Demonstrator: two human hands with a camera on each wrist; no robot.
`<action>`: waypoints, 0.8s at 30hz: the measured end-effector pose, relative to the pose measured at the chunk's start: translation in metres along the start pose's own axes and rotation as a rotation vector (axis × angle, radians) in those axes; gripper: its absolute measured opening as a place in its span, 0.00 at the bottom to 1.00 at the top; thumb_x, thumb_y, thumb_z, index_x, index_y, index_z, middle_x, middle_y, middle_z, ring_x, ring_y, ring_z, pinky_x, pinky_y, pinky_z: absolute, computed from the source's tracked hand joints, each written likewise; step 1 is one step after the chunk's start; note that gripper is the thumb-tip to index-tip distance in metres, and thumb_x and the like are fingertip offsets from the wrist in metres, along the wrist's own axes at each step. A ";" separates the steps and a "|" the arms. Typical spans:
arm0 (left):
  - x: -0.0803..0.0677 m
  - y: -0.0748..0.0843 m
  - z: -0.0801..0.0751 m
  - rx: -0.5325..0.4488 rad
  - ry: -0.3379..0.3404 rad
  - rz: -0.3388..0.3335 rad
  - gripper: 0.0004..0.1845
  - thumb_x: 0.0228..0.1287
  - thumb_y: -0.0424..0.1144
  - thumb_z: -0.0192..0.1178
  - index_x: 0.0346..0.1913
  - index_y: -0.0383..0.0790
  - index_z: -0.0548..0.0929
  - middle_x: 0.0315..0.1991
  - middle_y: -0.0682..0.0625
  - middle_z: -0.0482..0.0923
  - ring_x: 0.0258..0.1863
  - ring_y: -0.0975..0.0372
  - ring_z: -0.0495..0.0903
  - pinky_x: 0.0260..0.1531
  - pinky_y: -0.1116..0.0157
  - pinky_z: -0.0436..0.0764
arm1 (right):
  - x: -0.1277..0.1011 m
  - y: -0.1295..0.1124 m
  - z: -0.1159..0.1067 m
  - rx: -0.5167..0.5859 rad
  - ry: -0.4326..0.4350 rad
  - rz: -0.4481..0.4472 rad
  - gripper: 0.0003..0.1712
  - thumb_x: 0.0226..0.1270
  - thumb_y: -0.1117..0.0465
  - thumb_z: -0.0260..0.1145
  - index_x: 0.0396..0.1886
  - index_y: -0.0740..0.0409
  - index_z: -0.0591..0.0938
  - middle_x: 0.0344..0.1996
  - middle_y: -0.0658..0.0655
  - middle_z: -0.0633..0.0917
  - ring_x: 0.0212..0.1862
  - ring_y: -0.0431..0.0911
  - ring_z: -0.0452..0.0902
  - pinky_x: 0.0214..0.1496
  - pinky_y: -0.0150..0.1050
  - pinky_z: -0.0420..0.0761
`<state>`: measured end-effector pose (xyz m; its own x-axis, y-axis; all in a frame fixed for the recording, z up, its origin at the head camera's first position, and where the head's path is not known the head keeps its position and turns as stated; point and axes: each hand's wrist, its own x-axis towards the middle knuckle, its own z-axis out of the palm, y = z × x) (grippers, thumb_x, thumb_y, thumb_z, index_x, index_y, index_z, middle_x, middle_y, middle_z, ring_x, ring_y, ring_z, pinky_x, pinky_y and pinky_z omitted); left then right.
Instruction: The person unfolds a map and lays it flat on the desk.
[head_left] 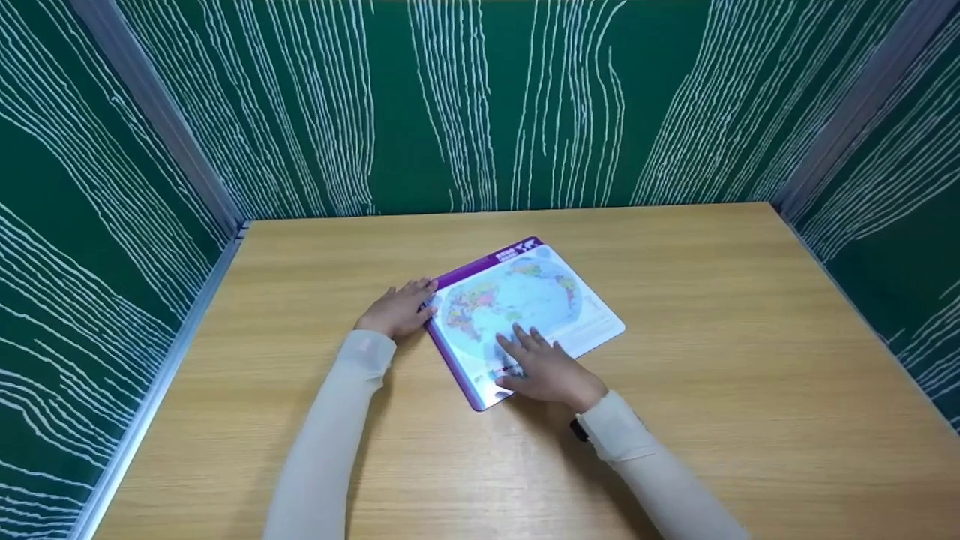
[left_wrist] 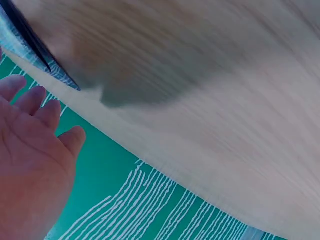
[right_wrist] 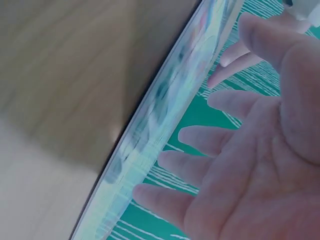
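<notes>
Flat on the pale wood-grain table point(head_left: 712, 337) lies a glossy rectangular map board point(head_left: 555, 296); the right hand point(head_left: 551, 371) presses it with straight fingers point(head_left: 517, 341), the left hand point(head_left: 397, 309) touches its purple edge, fingers relaxed.

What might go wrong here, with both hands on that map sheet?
The map sheet lies flat on a smooth wooden table, so it may slide or turn under the flat right hand. The left hand touches only the purple edge, so it may not steady the sheet. Lifting that edge while the right hand presses down could bend the sheet.
</notes>
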<state>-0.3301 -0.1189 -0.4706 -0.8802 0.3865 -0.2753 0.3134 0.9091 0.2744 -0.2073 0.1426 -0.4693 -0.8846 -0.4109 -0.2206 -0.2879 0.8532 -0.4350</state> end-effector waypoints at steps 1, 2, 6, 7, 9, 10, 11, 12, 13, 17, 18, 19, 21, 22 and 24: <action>0.000 0.000 0.000 0.002 -0.005 -0.003 0.33 0.75 0.55 0.41 0.77 0.52 0.48 0.78 0.52 0.43 0.78 0.55 0.41 0.76 0.50 0.40 | 0.001 -0.003 0.001 -0.007 -0.001 0.005 0.42 0.69 0.41 0.58 0.76 0.47 0.55 0.77 0.61 0.49 0.77 0.62 0.40 0.73 0.67 0.47; 0.000 0.001 0.001 0.001 -0.007 -0.004 0.33 0.75 0.55 0.41 0.77 0.52 0.48 0.78 0.52 0.43 0.78 0.55 0.41 0.76 0.50 0.40 | 0.002 -0.005 0.003 -0.013 -0.001 0.012 0.42 0.69 0.41 0.58 0.76 0.47 0.55 0.77 0.61 0.49 0.77 0.62 0.41 0.73 0.67 0.47; 0.001 0.003 0.003 -0.006 -0.021 -0.005 0.33 0.74 0.55 0.42 0.77 0.53 0.47 0.78 0.53 0.42 0.78 0.56 0.40 0.76 0.50 0.40 | 0.005 -0.014 0.006 -0.032 -0.013 0.052 0.43 0.66 0.37 0.58 0.76 0.41 0.55 0.77 0.58 0.48 0.77 0.60 0.40 0.71 0.69 0.49; 0.001 0.004 0.003 -0.008 -0.024 -0.002 0.33 0.74 0.55 0.42 0.77 0.53 0.47 0.78 0.53 0.42 0.78 0.56 0.40 0.76 0.50 0.40 | 0.006 -0.016 0.007 -0.036 -0.019 0.060 0.43 0.66 0.37 0.58 0.76 0.40 0.54 0.77 0.57 0.48 0.77 0.60 0.40 0.71 0.69 0.49; 0.002 0.005 0.002 -0.001 -0.027 0.005 0.33 0.74 0.55 0.42 0.77 0.53 0.47 0.78 0.54 0.42 0.78 0.56 0.41 0.76 0.50 0.40 | 0.007 -0.018 0.008 -0.041 -0.027 0.067 0.44 0.65 0.36 0.59 0.76 0.38 0.54 0.78 0.56 0.48 0.77 0.60 0.39 0.71 0.70 0.50; 0.002 0.006 0.002 0.002 -0.029 0.007 0.34 0.74 0.55 0.43 0.77 0.53 0.47 0.78 0.54 0.41 0.78 0.56 0.41 0.76 0.50 0.40 | 0.007 -0.018 0.009 -0.043 -0.033 0.069 0.44 0.64 0.36 0.59 0.76 0.38 0.54 0.78 0.55 0.48 0.77 0.60 0.39 0.71 0.70 0.50; 0.002 0.006 0.002 0.004 -0.031 0.009 0.34 0.74 0.55 0.43 0.77 0.53 0.47 0.78 0.54 0.41 0.78 0.56 0.41 0.76 0.50 0.40 | 0.008 -0.019 0.009 -0.048 -0.039 0.070 0.44 0.64 0.36 0.59 0.76 0.38 0.54 0.78 0.55 0.48 0.77 0.59 0.39 0.70 0.70 0.50; 0.002 0.007 0.002 0.006 -0.032 0.012 0.34 0.74 0.55 0.43 0.77 0.53 0.47 0.78 0.55 0.41 0.78 0.56 0.41 0.76 0.50 0.40 | 0.008 -0.019 0.010 -0.054 -0.043 0.071 0.44 0.64 0.36 0.59 0.76 0.38 0.54 0.78 0.54 0.47 0.77 0.59 0.39 0.70 0.70 0.50; 0.002 0.007 0.001 0.009 -0.034 0.013 0.34 0.74 0.55 0.43 0.77 0.53 0.47 0.79 0.55 0.41 0.78 0.56 0.41 0.76 0.50 0.41 | 0.009 -0.019 0.011 -0.058 -0.047 0.071 0.44 0.64 0.36 0.59 0.76 0.38 0.54 0.78 0.54 0.47 0.77 0.59 0.39 0.70 0.70 0.50; 0.002 0.006 0.002 0.006 -0.042 0.028 0.33 0.75 0.54 0.42 0.77 0.52 0.47 0.79 0.54 0.40 0.78 0.56 0.41 0.76 0.49 0.41 | 0.010 -0.018 0.014 -0.077 -0.047 0.060 0.44 0.64 0.36 0.60 0.76 0.39 0.55 0.78 0.56 0.48 0.77 0.61 0.40 0.70 0.71 0.50; 0.002 0.006 0.002 0.007 -0.042 0.030 0.33 0.75 0.54 0.42 0.77 0.51 0.47 0.79 0.54 0.40 0.78 0.56 0.41 0.76 0.49 0.41 | 0.010 -0.018 0.015 -0.084 -0.047 0.055 0.44 0.64 0.36 0.60 0.76 0.39 0.55 0.78 0.56 0.48 0.77 0.61 0.40 0.69 0.71 0.50; 0.002 0.006 0.002 0.007 -0.043 0.030 0.33 0.75 0.53 0.42 0.77 0.51 0.47 0.78 0.54 0.40 0.78 0.56 0.41 0.76 0.49 0.42 | 0.011 -0.018 0.016 -0.087 -0.045 0.048 0.44 0.64 0.36 0.60 0.76 0.40 0.56 0.77 0.57 0.49 0.77 0.62 0.41 0.69 0.72 0.50; 0.002 0.005 0.004 0.004 -0.045 0.029 0.33 0.75 0.53 0.42 0.77 0.50 0.48 0.78 0.53 0.41 0.78 0.56 0.41 0.76 0.50 0.42 | 0.012 -0.019 0.018 -0.096 -0.044 0.040 0.44 0.64 0.36 0.60 0.76 0.41 0.57 0.77 0.58 0.50 0.76 0.63 0.41 0.68 0.74 0.51; 0.002 0.005 0.004 0.001 -0.046 0.027 0.32 0.75 0.52 0.42 0.77 0.50 0.48 0.78 0.53 0.41 0.78 0.56 0.41 0.76 0.50 0.42 | 0.012 -0.019 0.019 -0.100 -0.045 0.039 0.43 0.64 0.37 0.60 0.75 0.41 0.57 0.77 0.58 0.50 0.76 0.63 0.41 0.67 0.74 0.51; 0.002 0.005 0.005 -0.014 -0.050 0.014 0.33 0.75 0.53 0.42 0.77 0.51 0.48 0.78 0.54 0.41 0.78 0.56 0.41 0.76 0.51 0.41 | 0.013 -0.020 0.019 -0.100 -0.049 0.048 0.43 0.64 0.36 0.60 0.75 0.41 0.58 0.77 0.58 0.51 0.76 0.63 0.41 0.67 0.74 0.50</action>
<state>-0.3285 -0.1125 -0.4740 -0.8568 0.4067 -0.3169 0.3201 0.9014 0.2915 -0.2059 0.1145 -0.4803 -0.8801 -0.3816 -0.2825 -0.2826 0.8991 -0.3342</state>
